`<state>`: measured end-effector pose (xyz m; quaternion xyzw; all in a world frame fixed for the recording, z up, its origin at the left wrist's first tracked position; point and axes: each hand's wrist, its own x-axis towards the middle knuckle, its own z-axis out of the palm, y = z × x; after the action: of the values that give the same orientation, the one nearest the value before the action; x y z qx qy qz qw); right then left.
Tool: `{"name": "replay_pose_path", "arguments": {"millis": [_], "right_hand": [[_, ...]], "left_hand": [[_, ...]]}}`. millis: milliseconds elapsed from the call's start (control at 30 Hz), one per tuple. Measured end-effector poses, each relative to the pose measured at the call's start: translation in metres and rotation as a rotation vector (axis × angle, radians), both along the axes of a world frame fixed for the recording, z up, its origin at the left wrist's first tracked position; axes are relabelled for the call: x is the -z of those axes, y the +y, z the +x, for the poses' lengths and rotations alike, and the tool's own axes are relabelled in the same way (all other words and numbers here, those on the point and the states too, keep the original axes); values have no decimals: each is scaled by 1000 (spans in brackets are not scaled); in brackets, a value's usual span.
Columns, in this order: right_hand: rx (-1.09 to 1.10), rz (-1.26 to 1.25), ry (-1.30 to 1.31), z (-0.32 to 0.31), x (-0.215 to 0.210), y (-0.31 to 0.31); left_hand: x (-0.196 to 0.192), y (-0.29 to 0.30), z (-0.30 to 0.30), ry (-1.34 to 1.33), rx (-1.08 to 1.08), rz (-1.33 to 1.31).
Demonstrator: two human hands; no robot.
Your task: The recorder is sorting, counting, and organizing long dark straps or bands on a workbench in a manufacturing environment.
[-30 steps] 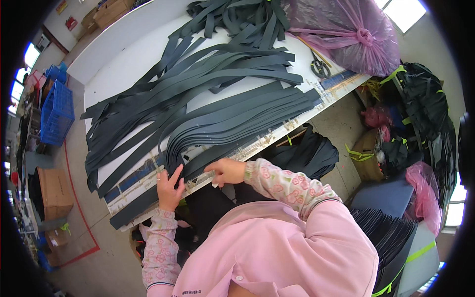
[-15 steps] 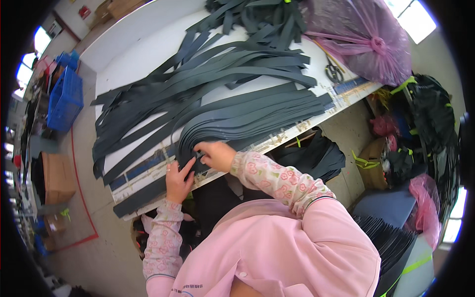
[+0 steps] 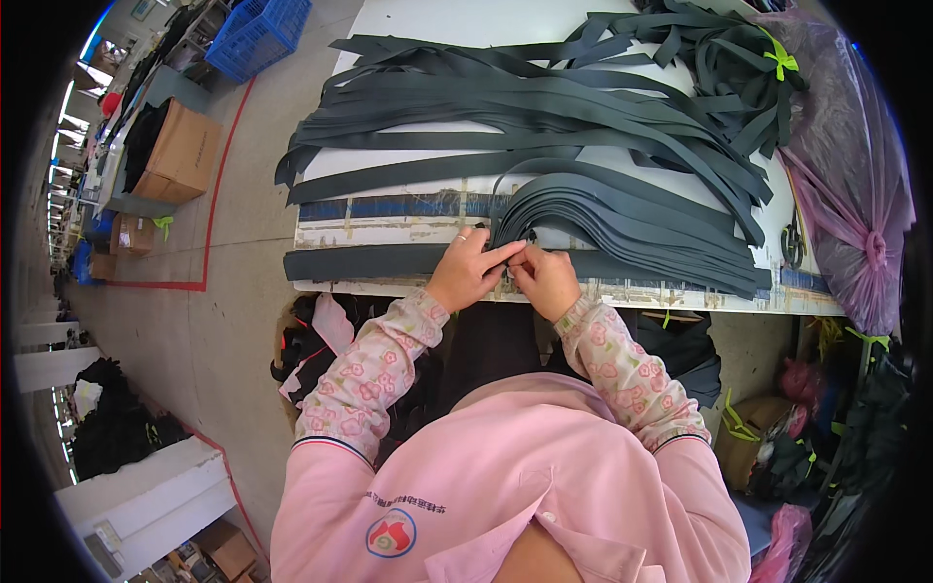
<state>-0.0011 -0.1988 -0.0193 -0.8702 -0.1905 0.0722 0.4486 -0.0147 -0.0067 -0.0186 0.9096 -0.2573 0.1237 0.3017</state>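
A bundle of dark grey-green flat strips (image 3: 622,219), like webbing or elastic, lies near the table's front edge. Its left end bends down in a stacked curve to my hands. My left hand (image 3: 466,272) grips that bent end, with a ring on one finger and the index finger reaching across to the right. Close against it, my right hand (image 3: 546,282) is closed in a pinch at the bundle's end; what lies between its fingertips is too small to make out. One more strip (image 3: 364,261) lies flat along the front edge, passing behind my hands.
More loose strips (image 3: 525,102) spread across the white table, with a tangled heap (image 3: 729,58) at the back right. Scissors (image 3: 792,243) lie beside a pink plastic bag (image 3: 855,194). A blue crate (image 3: 258,39) and a cardboard box (image 3: 178,151) stand to the left.
The view has swung, so the table now looks level. My right hand has come down from the top of the bend to meet my left at the bundle's end.
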Motion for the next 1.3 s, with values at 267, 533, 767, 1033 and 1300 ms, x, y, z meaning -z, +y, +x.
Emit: {"name": "replay_pose_path", "arguments": {"millis": [267, 533, 767, 1033, 1300], "right_hand": [[31, 186, 370, 7, 13, -17], [219, 129, 287, 24, -9, -170], [239, -94, 91, 10, -23, -180], [265, -173, 63, 9, -23, -172], [251, 69, 326, 16, -25, -180]], "left_hand": [[0, 0, 1, 23, 13, 19], [-5, -2, 1, 48, 15, 50], [-3, -2, -1, 33, 20, 78], [-3, -4, 0, 46, 12, 81], [-2, -8, 4, 38, 10, 71]]}}
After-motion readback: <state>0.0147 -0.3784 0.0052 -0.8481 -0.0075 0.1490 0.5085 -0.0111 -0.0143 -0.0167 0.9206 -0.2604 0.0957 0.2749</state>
